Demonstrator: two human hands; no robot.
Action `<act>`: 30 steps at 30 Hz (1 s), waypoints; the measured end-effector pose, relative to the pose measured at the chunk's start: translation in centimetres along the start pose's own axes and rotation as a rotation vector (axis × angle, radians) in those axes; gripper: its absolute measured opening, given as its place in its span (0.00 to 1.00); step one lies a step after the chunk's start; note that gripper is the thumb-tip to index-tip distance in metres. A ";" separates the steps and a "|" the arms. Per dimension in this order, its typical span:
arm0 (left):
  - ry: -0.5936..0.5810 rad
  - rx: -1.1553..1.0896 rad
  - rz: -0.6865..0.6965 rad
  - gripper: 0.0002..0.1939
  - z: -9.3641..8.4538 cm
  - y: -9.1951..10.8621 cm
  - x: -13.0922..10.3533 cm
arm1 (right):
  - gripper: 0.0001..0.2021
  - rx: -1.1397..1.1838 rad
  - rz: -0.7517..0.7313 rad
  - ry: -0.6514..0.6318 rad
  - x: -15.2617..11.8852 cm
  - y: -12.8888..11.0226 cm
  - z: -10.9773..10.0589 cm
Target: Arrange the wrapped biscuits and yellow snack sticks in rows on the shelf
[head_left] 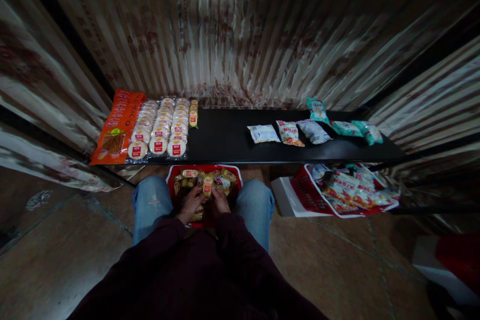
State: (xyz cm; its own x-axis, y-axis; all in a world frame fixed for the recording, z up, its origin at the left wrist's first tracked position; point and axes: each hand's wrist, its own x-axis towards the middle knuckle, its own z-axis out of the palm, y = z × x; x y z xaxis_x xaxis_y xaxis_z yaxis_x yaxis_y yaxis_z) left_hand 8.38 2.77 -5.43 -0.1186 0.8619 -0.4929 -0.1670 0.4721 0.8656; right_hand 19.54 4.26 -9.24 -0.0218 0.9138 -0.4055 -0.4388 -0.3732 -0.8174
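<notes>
Between my knees stands a red basket (238, 180) filled with small yellow-wrapped snack packs. A yellow snack pack (208, 185) with a red and white label is held upright over the basket, between my two hands. My left hand (191, 205) has its fingers closed at the pack's left side. At its right side, my right hand (220, 203) grips it with thumb and fingers partly hidden. Matching yellow packs (193, 114) stand in a short row on the black shelf, right of several rows of clear-wrapped round crackers (158, 145).
On the black shelf (221, 142), an orange snack bag (116, 130) lies at the left end. White chip bags (290, 133) and green bags (348, 129) lie toward the right. Beside my right knee, another red basket (300, 192) holds several chip bags, next to a white box (283, 200).
</notes>
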 end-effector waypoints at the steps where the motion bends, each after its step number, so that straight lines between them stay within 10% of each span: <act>1: 0.001 0.015 0.017 0.05 0.0 -0.1 0.0 | 0.21 0.030 0.031 -0.017 0.0 0.1 -0.1; 30: 0.089 0.150 -0.066 0.16 0.8 0.8 -0.5 | 0.19 0.096 0.009 -0.009 0.1 0.9 0.0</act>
State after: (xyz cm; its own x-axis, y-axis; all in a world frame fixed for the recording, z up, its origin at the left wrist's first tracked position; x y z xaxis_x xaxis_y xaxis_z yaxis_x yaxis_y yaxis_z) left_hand 9.05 2.86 -4.47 -0.1993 0.8114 -0.5495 -0.0305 0.5553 0.8311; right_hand 19.19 3.98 -9.97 -0.0341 0.9119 -0.4089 -0.5223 -0.3651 -0.7706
